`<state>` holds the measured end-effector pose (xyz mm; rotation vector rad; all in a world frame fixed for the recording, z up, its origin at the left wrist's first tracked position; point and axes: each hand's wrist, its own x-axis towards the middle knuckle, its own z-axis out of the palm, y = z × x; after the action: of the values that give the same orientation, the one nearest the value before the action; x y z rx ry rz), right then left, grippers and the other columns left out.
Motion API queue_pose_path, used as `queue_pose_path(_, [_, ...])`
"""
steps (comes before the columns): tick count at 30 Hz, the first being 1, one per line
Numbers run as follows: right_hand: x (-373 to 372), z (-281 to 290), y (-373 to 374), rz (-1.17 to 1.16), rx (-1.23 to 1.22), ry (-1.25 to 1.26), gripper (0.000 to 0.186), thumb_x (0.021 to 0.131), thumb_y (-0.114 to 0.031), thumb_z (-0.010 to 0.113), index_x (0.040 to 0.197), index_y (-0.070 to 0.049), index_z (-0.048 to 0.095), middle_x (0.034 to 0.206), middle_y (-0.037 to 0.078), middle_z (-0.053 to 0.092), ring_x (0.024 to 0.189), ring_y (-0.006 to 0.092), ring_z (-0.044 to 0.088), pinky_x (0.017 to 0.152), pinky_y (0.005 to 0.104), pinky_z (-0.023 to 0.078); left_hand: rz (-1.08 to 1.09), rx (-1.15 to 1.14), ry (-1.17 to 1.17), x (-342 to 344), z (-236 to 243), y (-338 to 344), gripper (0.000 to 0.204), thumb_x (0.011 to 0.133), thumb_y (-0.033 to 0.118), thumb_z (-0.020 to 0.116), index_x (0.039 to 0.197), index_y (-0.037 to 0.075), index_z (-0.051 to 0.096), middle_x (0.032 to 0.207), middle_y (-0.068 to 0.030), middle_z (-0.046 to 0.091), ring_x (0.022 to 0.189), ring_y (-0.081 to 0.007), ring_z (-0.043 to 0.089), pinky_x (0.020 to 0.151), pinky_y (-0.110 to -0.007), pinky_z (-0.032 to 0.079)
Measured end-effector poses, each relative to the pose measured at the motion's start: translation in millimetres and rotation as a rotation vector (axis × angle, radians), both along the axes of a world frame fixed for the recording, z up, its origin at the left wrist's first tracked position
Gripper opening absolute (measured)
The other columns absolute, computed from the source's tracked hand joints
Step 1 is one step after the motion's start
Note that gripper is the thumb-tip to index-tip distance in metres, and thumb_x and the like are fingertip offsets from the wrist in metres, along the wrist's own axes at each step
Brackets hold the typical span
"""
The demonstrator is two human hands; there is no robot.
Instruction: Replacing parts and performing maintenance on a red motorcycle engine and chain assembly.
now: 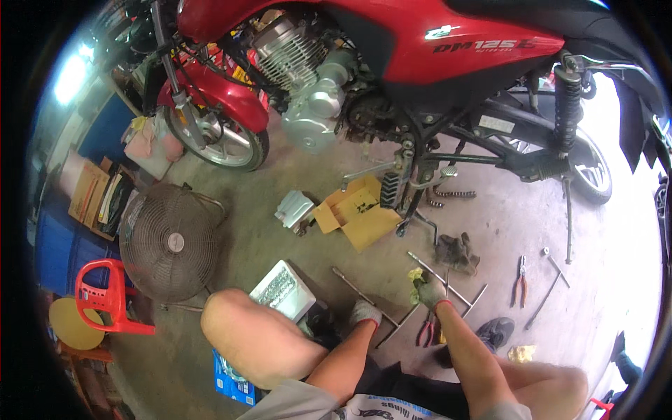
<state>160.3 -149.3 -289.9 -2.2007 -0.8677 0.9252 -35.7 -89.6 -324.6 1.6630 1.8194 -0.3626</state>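
My gloved right hand [428, 294] grips a crumpled yellowish rag [415, 280] above T-handle wrenches [451, 285]. My gloved left hand [364, 315] is curled beside another T-handle wrench [348, 283]; whatever its fingers hold is hidden. A white tray [278, 294] of shiny small contents sits left of it, partly behind my bare knee. Red-handled pliers [425, 332] lie below my right hand. A dark glove [455, 252] rests ahead of it, with more pliers [521, 283] and a socket wrench [556, 280] farther right.
A red motorcycle [455, 52] stands across the top, above an open cardboard box [360, 224], a silver cover [294, 208] and chain pieces [455, 194]. A floor fan [168, 248], red plastic chair [98, 294] and blue bins [56, 245] are at the left.
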Motion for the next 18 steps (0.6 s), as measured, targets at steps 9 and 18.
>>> queue_pose_path(9, [15, -18, 7, -0.028, 0.109, 0.095, 0.029, 0.092, -0.031, 0.059, 0.110, -0.009, 0.063, 0.082, 0.011, 0.067, 0.064, 0.0220, 0.064, 0.058, 0.0356, 0.050, 0.223, 0.029, -0.077, 14, -11, 9, 0.047, 0.069, 0.023, 0.074, 0.110, 0.007, 0.059, 0.101, -0.0169, 0.069, 0.091, -0.0308, 0.070, 0.078, -0.044, 0.056])
queue_pose_path(18, [37, 9, -2, -0.221, 0.164, 0.352, 0.026, 0.091, -0.021, 0.062, 0.110, -0.003, 0.063, 0.087, 0.009, 0.069, 0.069, 0.0200, 0.064, 0.061, 0.0332, 0.050, -0.121, 0.346, 0.094, 19, -17, -17, 0.045, 0.075, 0.019, 0.070, 0.116, 0.009, 0.053, 0.093, -0.0111, 0.065, 0.081, -0.0301, 0.070, 0.072, -0.043, 0.058])
